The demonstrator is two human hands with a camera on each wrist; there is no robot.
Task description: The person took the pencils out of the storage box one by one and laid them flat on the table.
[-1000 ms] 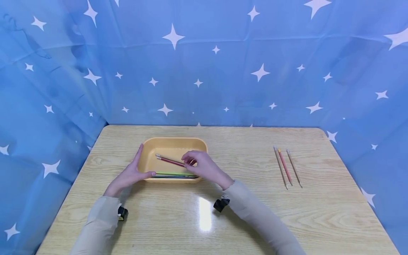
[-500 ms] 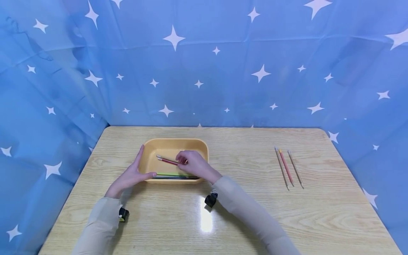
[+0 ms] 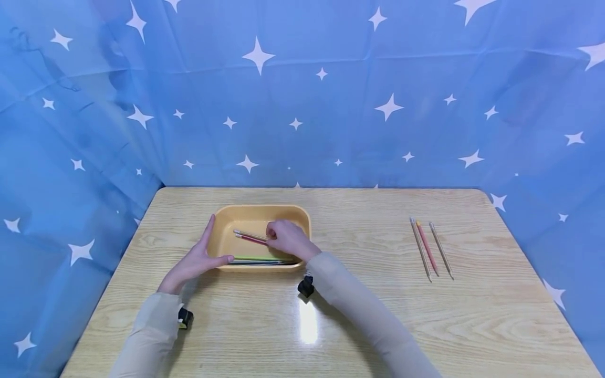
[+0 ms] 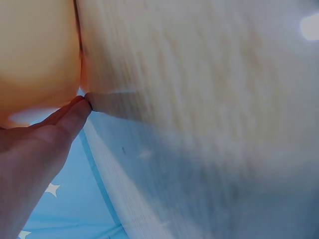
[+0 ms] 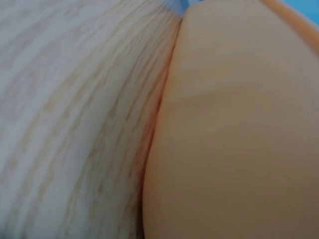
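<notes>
currently, the left hand (image 3: 191, 264) is spread wide, thumb well apart from fingers, touching the left end of a yellow tray (image 3: 250, 216). the right hand (image 3: 290, 239) curls over the tray; whether it grips the 2 pencils (image 3: 250, 239) reaching under it, i cannot tell. beside the left thumb lies a green pencil (image 3: 260, 258); well right of the right hand lie 3 more pencils (image 3: 427, 249).

Gold and red pencils (image 3: 250, 239) extend left from the fingers of the right hand (image 3: 290, 238) within the oblong yellow plastic tray (image 3: 260, 212). Well right of those fingers, slim gold and pink pencils (image 3: 427, 249) lie on the wood-grain table (image 3: 472, 315).
</notes>
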